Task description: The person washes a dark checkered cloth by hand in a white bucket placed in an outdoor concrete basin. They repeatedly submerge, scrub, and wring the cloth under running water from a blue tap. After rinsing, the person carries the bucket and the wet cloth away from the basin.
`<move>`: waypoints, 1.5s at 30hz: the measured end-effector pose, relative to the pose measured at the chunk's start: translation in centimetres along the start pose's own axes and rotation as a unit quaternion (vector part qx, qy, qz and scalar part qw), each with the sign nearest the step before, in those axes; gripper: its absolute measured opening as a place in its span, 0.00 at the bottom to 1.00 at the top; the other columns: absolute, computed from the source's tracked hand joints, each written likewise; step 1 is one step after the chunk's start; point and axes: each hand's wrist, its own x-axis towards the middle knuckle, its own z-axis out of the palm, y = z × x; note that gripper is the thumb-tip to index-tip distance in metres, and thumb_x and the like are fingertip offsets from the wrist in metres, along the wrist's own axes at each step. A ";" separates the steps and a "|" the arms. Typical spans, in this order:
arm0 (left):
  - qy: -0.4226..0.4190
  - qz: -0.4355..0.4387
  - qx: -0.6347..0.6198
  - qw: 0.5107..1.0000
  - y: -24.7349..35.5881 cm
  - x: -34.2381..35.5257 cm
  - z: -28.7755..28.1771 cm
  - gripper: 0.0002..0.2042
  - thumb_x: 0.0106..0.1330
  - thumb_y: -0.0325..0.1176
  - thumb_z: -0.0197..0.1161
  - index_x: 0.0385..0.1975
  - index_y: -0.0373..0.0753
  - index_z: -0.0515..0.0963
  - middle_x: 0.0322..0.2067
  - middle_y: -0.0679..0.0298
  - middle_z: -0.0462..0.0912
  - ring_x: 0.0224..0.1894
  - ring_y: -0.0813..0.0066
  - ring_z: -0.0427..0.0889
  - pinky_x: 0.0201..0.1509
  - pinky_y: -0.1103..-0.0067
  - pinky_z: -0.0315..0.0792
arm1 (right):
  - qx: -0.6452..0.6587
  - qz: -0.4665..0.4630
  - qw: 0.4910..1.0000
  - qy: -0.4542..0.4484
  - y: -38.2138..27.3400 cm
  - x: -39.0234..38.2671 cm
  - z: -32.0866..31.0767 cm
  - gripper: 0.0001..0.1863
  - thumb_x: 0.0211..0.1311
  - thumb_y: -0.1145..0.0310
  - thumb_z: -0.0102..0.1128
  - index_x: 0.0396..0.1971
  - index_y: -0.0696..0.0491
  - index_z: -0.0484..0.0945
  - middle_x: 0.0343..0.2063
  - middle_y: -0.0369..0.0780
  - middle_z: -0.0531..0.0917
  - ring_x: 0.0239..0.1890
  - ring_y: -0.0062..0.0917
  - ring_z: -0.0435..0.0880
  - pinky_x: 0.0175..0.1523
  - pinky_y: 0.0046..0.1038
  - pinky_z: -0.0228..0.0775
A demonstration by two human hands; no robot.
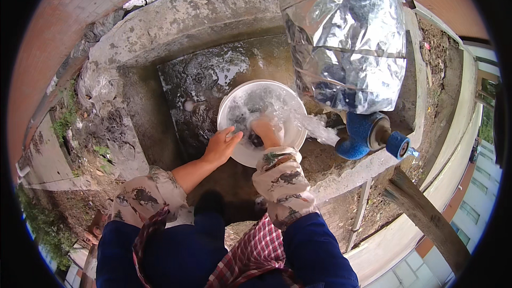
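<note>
Here's my left hand (224, 145) at the near-left rim of the white bucket (244, 154), fingers apart, holding nothing! My right hand (266, 130) is down inside, fingers hidden; I can't tell whether they're closed. The bucket sits within the concrete basin (189, 18), water (320, 129) gushing in from the blue tap (353, 146) crowding the right. Left of the rim, wet floor opens toward the basin wall.

your left hand (220, 147) kinda loose, thumb and fingers apart | left forearm (193, 174) bare, angled inward | your right hand (264, 129) pointing down, fingers hidden, can't tell the grip tbh
</note>
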 end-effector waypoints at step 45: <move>-0.006 0.123 0.193 0.973 2.0 0.1 -1.1 0.23 0.61 0.45 0.52 0.45 0.29 0.69 0.49 0.45 0.66 0.50 0.55 0.70 0.52 0.72 0.64 | -0.200 0.003 0.977 -0.077 0.9 -0.4 2.2 0.30 0.49 0.66 0.51 0.55 0.47 0.54 0.53 0.44 0.57 0.51 0.43 0.63 0.49 0.44 0.62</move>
